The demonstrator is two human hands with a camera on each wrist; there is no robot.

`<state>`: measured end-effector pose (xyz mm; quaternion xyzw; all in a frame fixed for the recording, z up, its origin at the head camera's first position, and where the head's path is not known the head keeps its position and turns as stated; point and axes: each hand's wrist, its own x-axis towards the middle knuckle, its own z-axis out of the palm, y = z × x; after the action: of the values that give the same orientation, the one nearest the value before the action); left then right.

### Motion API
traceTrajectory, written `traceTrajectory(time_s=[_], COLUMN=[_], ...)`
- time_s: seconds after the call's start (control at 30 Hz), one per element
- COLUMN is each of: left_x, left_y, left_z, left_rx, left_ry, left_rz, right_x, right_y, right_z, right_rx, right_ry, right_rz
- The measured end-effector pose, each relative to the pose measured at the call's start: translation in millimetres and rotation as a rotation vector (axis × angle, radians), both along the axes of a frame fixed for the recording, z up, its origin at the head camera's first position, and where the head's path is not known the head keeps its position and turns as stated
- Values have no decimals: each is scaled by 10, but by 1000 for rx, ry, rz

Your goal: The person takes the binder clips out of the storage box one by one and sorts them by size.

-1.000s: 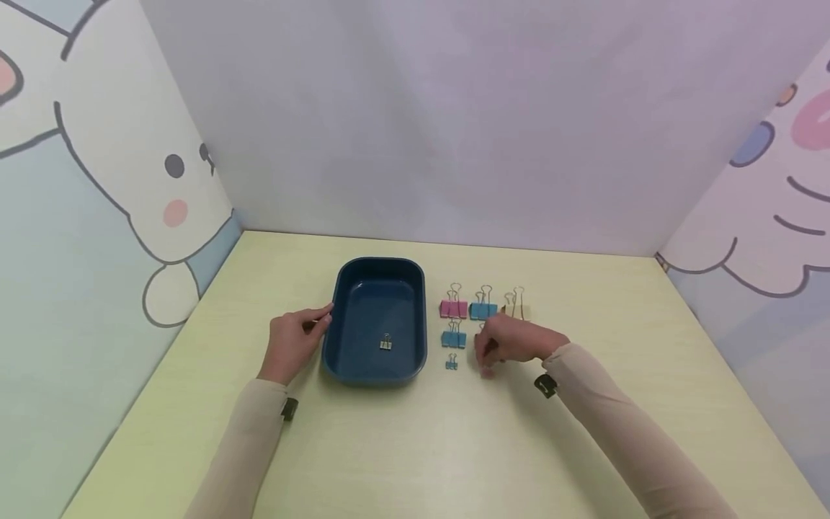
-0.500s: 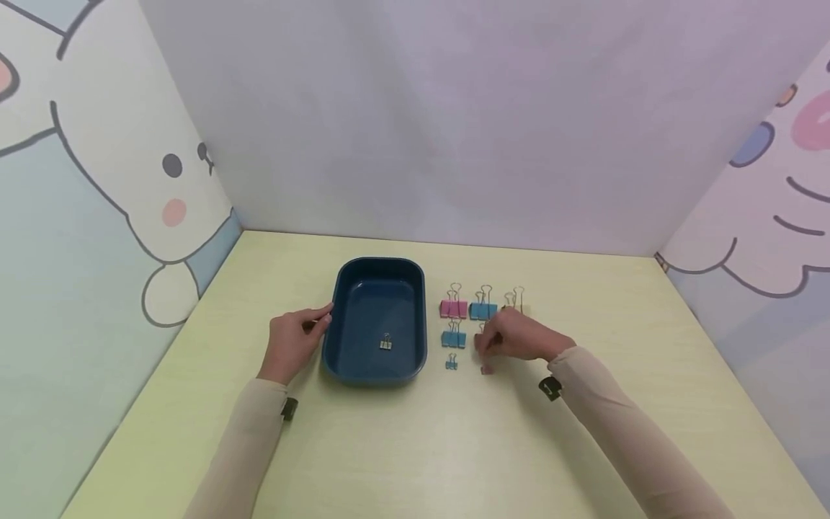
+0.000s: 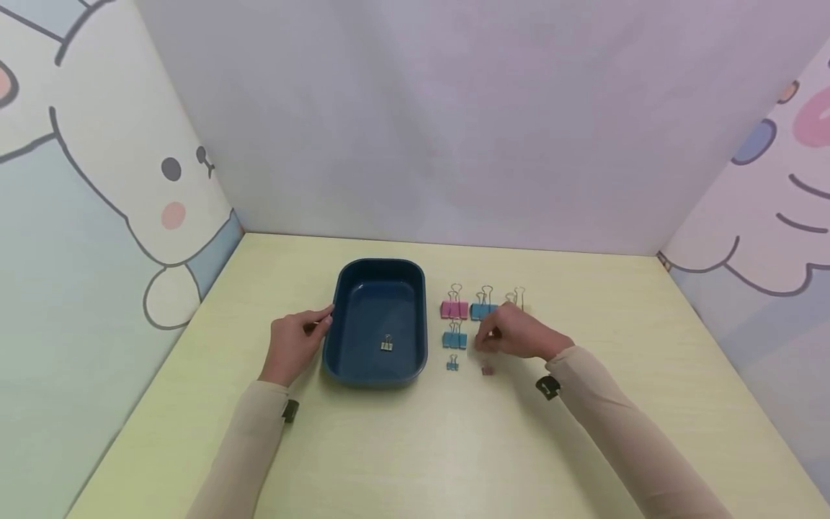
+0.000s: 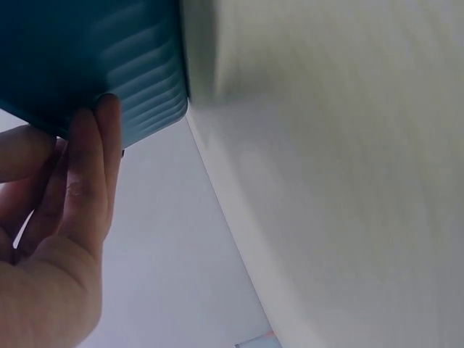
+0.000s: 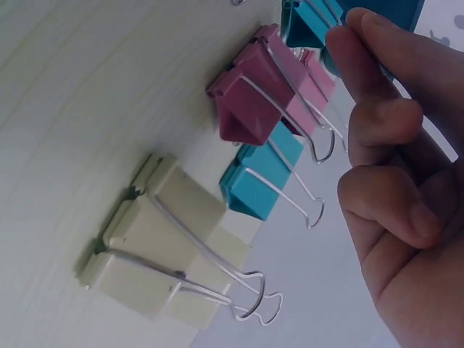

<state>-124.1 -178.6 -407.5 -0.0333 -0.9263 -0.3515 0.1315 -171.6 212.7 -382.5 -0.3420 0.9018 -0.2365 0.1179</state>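
Note:
My left hand (image 3: 295, 346) pinches the left wall of a dark blue tray (image 3: 328, 346), its fingers against the ribbed outside in the left wrist view. A small pale binder clip (image 3: 386, 346) lies inside. My right hand (image 3: 519, 333) hovers over the clip rows, fingers loosely bent, nothing visible between them. In the right wrist view a pink binder clip (image 5: 250, 101) stands below its fingertips, which overlap a blue clip (image 5: 312, 25) there. From the head, this hand hides most of that pink clip. A small pink clip (image 3: 488, 370) lies just in front of it.
Right of the tray stand a large pink clip (image 3: 454, 310), a large blue clip (image 3: 483, 311), a medium blue clip (image 3: 454, 339) and a small blue clip (image 3: 452, 365). Cream clips (image 5: 152, 239) stand at the right. Walls edge the pale table (image 3: 402, 454).
My right hand's fingertips have drawn back from the small pink clip toward the middle row, so that clip now shows fully. My left hand and the tray hold their place.

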Motion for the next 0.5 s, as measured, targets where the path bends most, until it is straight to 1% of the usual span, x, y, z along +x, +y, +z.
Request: traceTrajectory(time_s=[0.13, 0.3, 0.37, 0.5], left_x=[1, 17, 25, 35], left_y=[5, 17, 23, 31], left_z=[-3, 7, 12, 12], left_rx=[3, 2, 4, 1], left_ry=[1, 3, 9, 14], left_rz=[3, 10, 12, 12], right_x=[-2, -10, -19, -43], right_y=[-65, -199, -262, -393], right_z=[16, 46, 70, 136], right_rx=[-40, -83, -96, -130], right_ry=[17, 38, 42, 45], right_rz=[0, -28, -39, -30])
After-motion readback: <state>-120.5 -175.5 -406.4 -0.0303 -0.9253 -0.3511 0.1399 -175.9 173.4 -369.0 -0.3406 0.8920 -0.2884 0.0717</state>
